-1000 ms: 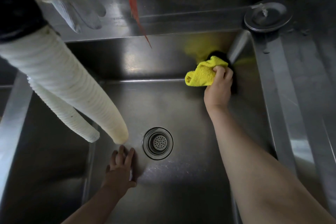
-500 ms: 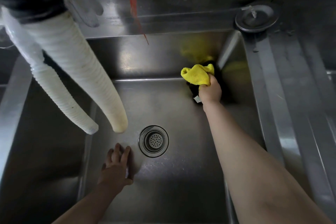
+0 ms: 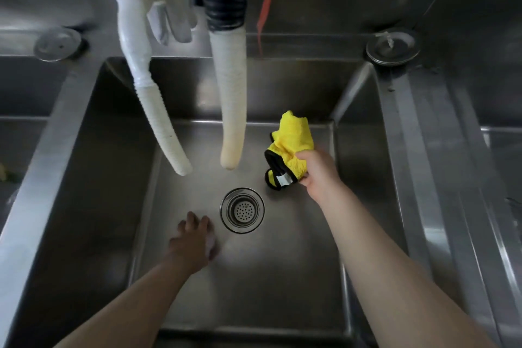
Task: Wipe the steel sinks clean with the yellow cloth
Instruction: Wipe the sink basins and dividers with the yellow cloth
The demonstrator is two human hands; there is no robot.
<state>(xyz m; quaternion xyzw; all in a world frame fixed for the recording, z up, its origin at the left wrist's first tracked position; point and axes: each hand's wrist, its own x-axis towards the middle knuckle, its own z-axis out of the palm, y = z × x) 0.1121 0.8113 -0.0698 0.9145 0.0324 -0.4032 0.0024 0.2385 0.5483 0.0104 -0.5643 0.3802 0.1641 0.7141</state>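
Note:
A deep steel sink fills the middle of the head view, with a round drain strainer in its floor. My right hand grips a crumpled yellow cloth with black edging and a white tag, held above the sink floor right of the drain and near the back right corner. My left hand rests flat on the sink floor just left of the drain, fingers spread.
Two white corrugated hoses hang into the sink from the taps above. A pale glove and a red cord hang at the back. Round metal plugs sit on the ledge at left and right. More basins lie either side.
My right hand has pulled the cloth away from the back right corner toward the drain. The view has shifted left, so the hoses now hang centrally. My left hand stays by the drain.

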